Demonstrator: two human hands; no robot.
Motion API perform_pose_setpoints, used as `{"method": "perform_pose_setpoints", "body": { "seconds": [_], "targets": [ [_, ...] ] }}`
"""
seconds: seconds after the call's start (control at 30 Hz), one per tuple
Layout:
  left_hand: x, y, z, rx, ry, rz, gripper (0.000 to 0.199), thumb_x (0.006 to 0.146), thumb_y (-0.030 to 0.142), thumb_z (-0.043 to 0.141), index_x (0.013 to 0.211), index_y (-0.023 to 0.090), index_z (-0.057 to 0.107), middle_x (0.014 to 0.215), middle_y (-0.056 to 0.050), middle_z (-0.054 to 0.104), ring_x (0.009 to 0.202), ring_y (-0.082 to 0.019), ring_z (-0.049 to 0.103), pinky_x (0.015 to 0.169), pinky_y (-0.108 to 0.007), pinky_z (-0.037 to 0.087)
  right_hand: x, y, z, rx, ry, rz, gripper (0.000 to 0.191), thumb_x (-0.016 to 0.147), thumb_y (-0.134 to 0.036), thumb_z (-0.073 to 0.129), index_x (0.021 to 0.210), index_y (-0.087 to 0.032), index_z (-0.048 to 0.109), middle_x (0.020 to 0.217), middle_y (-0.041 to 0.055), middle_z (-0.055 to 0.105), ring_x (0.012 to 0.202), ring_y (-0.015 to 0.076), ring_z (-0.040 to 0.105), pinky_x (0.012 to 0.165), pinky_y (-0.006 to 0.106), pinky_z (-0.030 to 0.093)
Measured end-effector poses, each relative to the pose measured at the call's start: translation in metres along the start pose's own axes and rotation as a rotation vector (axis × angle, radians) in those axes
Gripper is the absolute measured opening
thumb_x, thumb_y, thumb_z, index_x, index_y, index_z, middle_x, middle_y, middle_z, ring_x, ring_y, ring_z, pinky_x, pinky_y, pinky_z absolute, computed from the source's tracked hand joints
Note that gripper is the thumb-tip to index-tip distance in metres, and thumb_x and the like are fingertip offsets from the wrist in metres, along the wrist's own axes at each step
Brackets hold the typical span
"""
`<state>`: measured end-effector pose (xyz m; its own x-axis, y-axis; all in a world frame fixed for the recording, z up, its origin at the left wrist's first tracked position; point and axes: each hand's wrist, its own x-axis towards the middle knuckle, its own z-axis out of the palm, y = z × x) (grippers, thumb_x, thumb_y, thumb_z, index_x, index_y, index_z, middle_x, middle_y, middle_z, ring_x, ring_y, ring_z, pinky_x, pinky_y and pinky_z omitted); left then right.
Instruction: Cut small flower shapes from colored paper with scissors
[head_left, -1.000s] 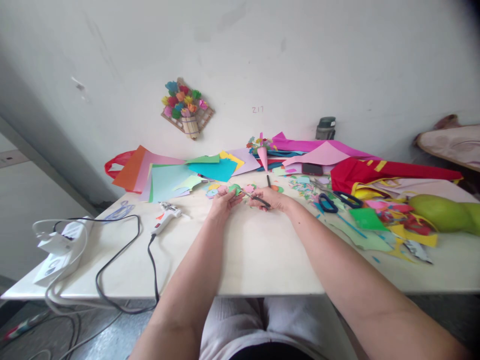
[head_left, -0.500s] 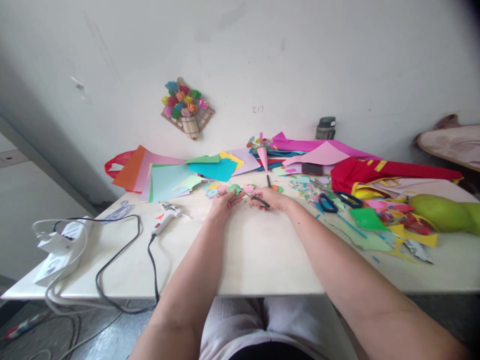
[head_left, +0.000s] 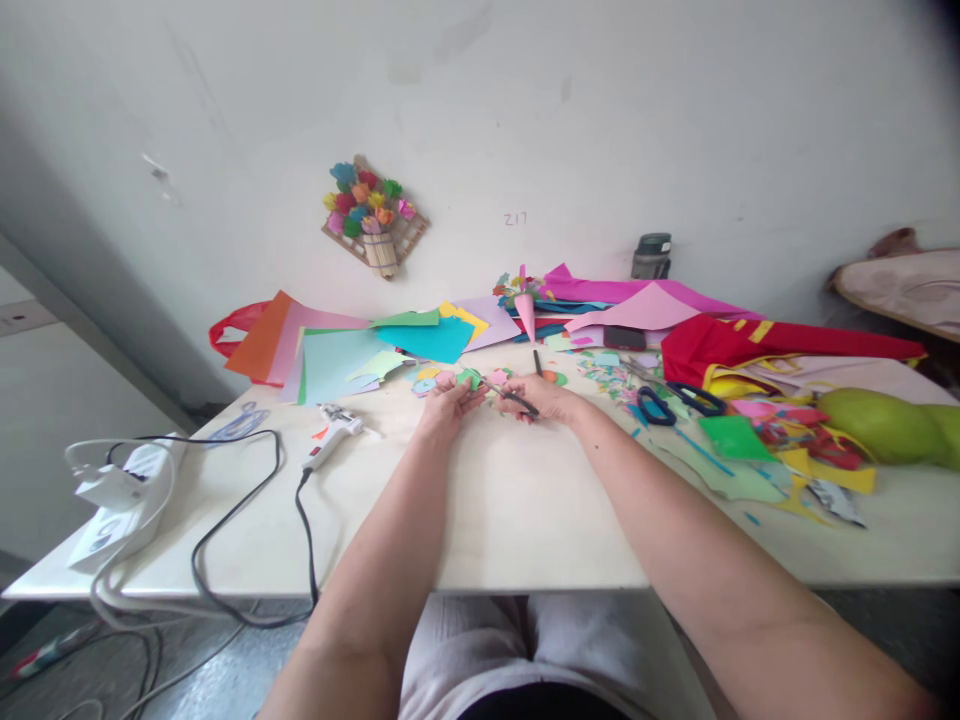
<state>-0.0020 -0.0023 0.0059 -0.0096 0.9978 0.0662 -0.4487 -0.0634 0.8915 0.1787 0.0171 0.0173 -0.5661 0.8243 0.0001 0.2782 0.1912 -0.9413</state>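
My left hand (head_left: 453,400) pinches a small piece of green paper (head_left: 469,379) over the middle of the table. Dark-handled scissors (head_left: 517,401) are gripped in my right hand (head_left: 541,398), their blades pointing left at the green paper. Whether the blades are apart is too small to make out. Around the hands lie small cut paper shapes (head_left: 426,380) in yellow, pink and blue. Just behind my right hand a black pen-like stick (head_left: 537,362) lies beside an orange and green paper piece (head_left: 553,378).
Coloured paper sheets (head_left: 345,358) line the back left. A white glue gun (head_left: 330,440) with its cord and a power strip (head_left: 124,500) sit at left. On the right are blue-handled scissors (head_left: 656,407), paper scraps (head_left: 739,450) and red cloth (head_left: 750,345). A pink paper cone with flowers (head_left: 525,310) stands behind.
The scissors' blades and the green paper have shifted very slightly between my hands. Both arms stay almost in place, and the things on the table have not moved.
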Motion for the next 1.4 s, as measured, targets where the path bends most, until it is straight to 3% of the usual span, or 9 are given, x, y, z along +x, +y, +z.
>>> {"method": "perform_pose_setpoints", "body": {
  "seconds": [0.37,0.63,1.13,1.4],
  "targets": [
    [-0.002,0.002,0.002,-0.027,-0.023,0.005,0.011,0.068,0.014,0.069,0.076,0.012,0.062,0.075,-0.005,0.069,0.072,-0.018,0.069,0.064,-0.024,0.055,-0.004,-0.006,0.003,0.003,0.013,0.016,0.027,0.062,-0.033,0.073,0.070,-0.014,0.056,0.045,-0.0062,0.048,0.036,0.0047,0.042,0.034,0.017,0.033],
    [-0.003,0.003,0.003,-0.015,-0.005,-0.001,0.010,0.069,0.013,0.067,0.077,0.013,0.061,0.078,-0.005,0.069,0.075,-0.019,0.069,0.077,-0.031,0.054,-0.004,-0.007,0.003,0.021,0.008,0.014,0.026,0.063,-0.031,0.074,0.070,-0.014,0.056,0.045,-0.0062,0.049,0.035,0.0044,0.042,0.033,0.016,0.034],
    [-0.001,0.002,0.001,-0.016,0.000,-0.021,0.010,0.067,0.013,0.067,0.073,0.012,0.059,0.075,-0.005,0.068,0.073,-0.020,0.069,0.075,-0.032,0.054,-0.004,-0.007,0.003,0.003,0.012,0.008,0.025,0.067,-0.031,0.072,0.072,-0.013,0.055,0.046,-0.0059,0.052,0.032,0.0041,0.045,0.030,0.014,0.031],
    [0.000,0.002,0.000,-0.003,0.000,-0.063,0.013,0.069,0.017,0.066,0.079,0.011,0.062,0.079,-0.009,0.070,0.075,-0.021,0.069,0.065,-0.027,0.055,-0.010,-0.014,0.004,-0.011,0.040,0.040,0.024,0.066,-0.029,0.073,0.071,-0.014,0.055,0.044,-0.0066,0.050,0.032,0.0040,0.043,0.031,0.015,0.031]
  ]
}}
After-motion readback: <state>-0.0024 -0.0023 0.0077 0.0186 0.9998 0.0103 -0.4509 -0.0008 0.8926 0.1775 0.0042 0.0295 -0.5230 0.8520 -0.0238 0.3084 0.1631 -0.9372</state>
